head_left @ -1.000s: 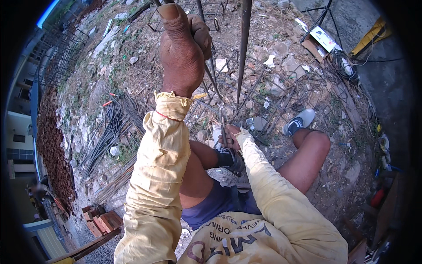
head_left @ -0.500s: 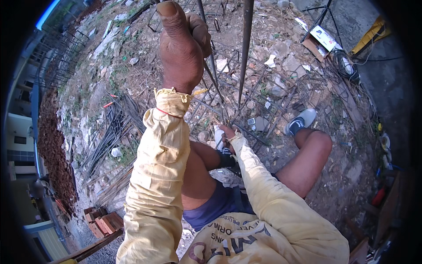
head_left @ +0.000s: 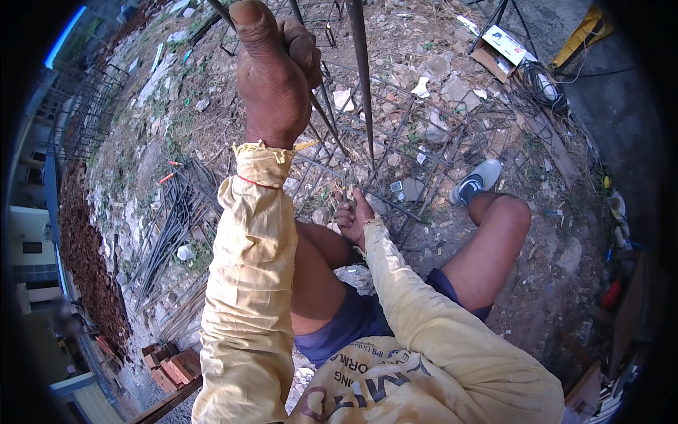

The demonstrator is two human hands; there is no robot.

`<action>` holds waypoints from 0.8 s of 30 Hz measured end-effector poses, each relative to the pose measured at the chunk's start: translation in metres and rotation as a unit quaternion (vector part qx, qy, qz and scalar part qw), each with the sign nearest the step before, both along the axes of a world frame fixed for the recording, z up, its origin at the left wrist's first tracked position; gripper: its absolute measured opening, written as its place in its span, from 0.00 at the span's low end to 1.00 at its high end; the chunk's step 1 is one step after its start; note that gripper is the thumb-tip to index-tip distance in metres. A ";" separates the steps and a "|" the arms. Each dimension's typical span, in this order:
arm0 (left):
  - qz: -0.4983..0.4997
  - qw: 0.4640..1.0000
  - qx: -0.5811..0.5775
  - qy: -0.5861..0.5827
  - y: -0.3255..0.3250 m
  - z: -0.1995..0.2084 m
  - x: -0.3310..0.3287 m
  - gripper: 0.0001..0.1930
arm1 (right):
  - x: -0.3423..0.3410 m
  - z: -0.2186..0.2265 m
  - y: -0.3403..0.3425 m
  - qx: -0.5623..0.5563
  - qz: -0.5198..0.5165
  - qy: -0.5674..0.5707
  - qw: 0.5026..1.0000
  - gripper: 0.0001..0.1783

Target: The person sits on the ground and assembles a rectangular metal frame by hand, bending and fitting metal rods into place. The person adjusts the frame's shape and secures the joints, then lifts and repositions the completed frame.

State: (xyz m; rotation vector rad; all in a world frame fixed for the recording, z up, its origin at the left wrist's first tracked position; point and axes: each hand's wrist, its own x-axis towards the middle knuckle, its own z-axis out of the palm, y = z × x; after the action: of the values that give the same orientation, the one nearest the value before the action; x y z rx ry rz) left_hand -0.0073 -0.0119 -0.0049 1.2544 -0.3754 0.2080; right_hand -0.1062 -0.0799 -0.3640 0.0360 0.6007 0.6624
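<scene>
My left hand [head_left: 277, 79] is raised at the top of the view. Its fingers wrap round a dark steel rod [head_left: 328, 124] that slants down past the wrist, and the thumb points up. Lower down, near the foot of the rods, my right hand [head_left: 355, 218] is closed with its fingers curled. Whatever it holds, if anything, is too small to make out. Just beyond the right hand stands another long upright rod [head_left: 364, 78]. Behind both, a frame of tied steel bars [head_left: 406, 124] lies over the rubble.
A bundle of dark rods [head_left: 173, 219] lies at left, with red bricks [head_left: 171, 367] below it. At upper right are an opened cardboard box [head_left: 503, 56], coiled cable [head_left: 544, 86] and a yellow cloth [head_left: 580, 39]. My shoe [head_left: 480, 177] rests on the stony ground.
My right hand has turned, so its curled fingers now show and it covers the white shoe seen behind it before. The left hand keeps its grip. The view has shifted slightly.
</scene>
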 end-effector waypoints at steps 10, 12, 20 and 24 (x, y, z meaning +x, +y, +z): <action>0.035 0.999 -0.015 0.010 -0.005 0.006 -0.009 0.39 | 0.001 0.017 0.001 -0.349 0.154 -0.042 0.923 0.16; 0.012 1.000 -0.008 0.008 0.004 0.003 -0.003 0.39 | 0.006 0.016 0.005 -0.331 0.142 -0.035 0.932 0.15; -0.003 1.000 0.011 0.003 0.005 0.003 -0.001 0.39 | 0.010 -0.018 0.002 0.093 0.030 -0.058 0.993 0.09; -0.014 1.000 -0.014 0.006 0.011 -0.001 0.001 0.40 | 0.007 -0.008 0.007 -0.206 0.092 -0.011 0.974 0.16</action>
State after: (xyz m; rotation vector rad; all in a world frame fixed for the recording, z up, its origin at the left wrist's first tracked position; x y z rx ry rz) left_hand -0.0059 -0.0007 -0.0063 1.2218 -0.3789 0.1810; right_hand -0.0996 -0.0725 -0.3719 -0.4178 0.7169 0.7047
